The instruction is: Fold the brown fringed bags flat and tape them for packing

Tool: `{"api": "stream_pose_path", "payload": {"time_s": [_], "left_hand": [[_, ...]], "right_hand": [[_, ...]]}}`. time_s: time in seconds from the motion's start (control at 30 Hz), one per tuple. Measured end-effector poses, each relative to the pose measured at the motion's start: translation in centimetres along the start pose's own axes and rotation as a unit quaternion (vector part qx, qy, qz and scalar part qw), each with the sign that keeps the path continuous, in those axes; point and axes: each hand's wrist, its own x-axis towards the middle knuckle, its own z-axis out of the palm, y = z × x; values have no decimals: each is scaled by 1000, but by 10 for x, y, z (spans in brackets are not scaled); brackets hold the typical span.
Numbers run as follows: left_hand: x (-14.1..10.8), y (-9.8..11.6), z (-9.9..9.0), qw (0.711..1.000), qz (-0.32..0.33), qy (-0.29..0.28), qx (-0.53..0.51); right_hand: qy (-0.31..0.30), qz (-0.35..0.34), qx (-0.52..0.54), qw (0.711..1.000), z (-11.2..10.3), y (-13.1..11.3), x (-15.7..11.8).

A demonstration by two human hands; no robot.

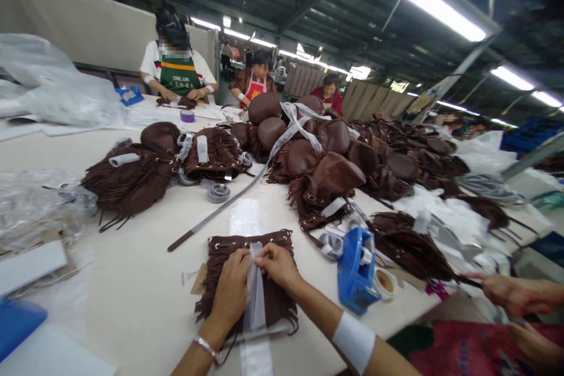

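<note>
A brown fringed bag (pixel 277 302) with gold eyelets along its top edge lies flat on the table in front of me. Down its middle runs a translucent plastic strip (pixel 254 299). My left hand (pixel 232 282) rests on the bag, fingers curled and pressed at the strip's left edge. On the other side, my right hand (pixel 277 264) pinches the upper part of the strip between thumb and fingers. Beneath the bag a white sheet (pixel 245 217) sticks out at the top and bottom. A tan tag (pixel 200 279) shows at the bag's left side.
Right of the bag stands a blue tape dispenser (pixel 352 273), with a tape roll (pixel 385 283) beside it. Brown bags (pixel 328 179) are heaped behind. A co-worker's hand (pixel 506 294) holds a strap at the right. Clear plastic bags (pixel 39 205) lie left. Other people work across the table.
</note>
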Motion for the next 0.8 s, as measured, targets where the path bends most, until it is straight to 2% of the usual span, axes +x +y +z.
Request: {"api": "stream_pose_path", "payload": {"time_s": [0.1, 0.23, 0.43, 0.63, 0.8], "left_hand": [[3, 5, -5, 1000, -9, -8, -12], [4, 2, -5, 999, -34, 10, -22], [2, 0, 1, 996, -77, 42, -10], [3, 4, 8, 995, -52, 77, 20], [1, -3, 13, 991, 17, 31, 129]], "right_hand": [[-5, 43, 10, 999, 1, 4, 5], [-10, 80, 18, 997, 1, 0, 10], [-5, 101, 19, 995, -1, -4, 10], [-4, 106, -12, 994, 0, -1, 14], [-52, 94, -71, 992, -1, 0, 19]]}}
